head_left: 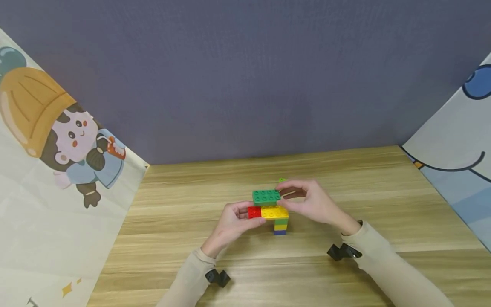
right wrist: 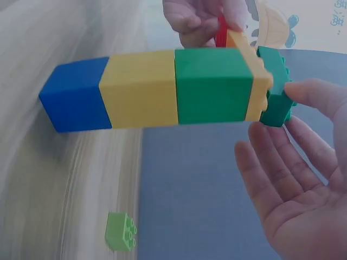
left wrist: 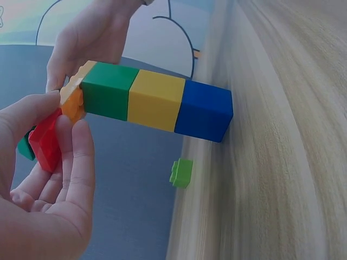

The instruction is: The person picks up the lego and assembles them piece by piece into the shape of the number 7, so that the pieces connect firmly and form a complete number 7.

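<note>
Brick tower point(head_left: 280, 227) is upright on the wood-look table point(head_left: 172, 256), three blocks tall: blue at the bottom, then yellow, then green. Guessing hard plastic, so light, stiff, not fragile, but skinny enough to tip if you shove the top sideways. I'd brace it low on the flat sides.

Next down is the green eight-stud brick point(head_left: 266, 196), just past the far edge of the yellow plate point(head_left: 274, 212); can't tell if they touch. Right hand point(head_left: 312, 202) pinches its end, thumb and finger only a brick's width apart. Smooth faces might slip, so grab opposite sides.

Yellow plate caps the tower and overhangs to the left, so pressing there would probably lever it over. At that end the left hand point(head_left: 234, 221) pinches the red piece point(head_left: 254, 212) between thumb and fingers; good support spot imo.

Smallest-looking is a lime brick point(left wrist: 183, 173), apart from the tower, untouched.
</note>
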`<state>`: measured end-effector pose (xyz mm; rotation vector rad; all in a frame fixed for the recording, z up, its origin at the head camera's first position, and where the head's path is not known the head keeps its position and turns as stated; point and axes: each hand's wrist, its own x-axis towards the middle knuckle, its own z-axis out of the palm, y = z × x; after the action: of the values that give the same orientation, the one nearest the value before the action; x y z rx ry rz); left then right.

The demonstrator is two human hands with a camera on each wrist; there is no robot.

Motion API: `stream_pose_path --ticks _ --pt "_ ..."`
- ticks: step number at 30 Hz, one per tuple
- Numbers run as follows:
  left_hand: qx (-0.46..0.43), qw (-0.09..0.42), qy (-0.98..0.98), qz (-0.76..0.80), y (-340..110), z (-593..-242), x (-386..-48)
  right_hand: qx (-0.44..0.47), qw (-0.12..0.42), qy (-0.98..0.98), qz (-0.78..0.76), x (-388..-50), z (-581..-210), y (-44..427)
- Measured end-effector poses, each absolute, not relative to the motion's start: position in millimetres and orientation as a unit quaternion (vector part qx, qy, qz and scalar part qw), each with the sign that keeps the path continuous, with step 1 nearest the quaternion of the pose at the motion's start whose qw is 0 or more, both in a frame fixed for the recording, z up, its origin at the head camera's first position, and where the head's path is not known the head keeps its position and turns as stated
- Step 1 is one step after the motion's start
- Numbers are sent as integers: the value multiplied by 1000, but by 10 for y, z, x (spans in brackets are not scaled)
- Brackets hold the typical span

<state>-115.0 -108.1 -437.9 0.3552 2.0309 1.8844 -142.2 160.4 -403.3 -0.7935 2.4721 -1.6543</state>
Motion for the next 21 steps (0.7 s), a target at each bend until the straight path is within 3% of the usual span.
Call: stream_pose_path --ticks 21 --pt "141 164 717 663 -1068 -4394 -1163 -266 0 821 -505 -1209 -4104 1515"
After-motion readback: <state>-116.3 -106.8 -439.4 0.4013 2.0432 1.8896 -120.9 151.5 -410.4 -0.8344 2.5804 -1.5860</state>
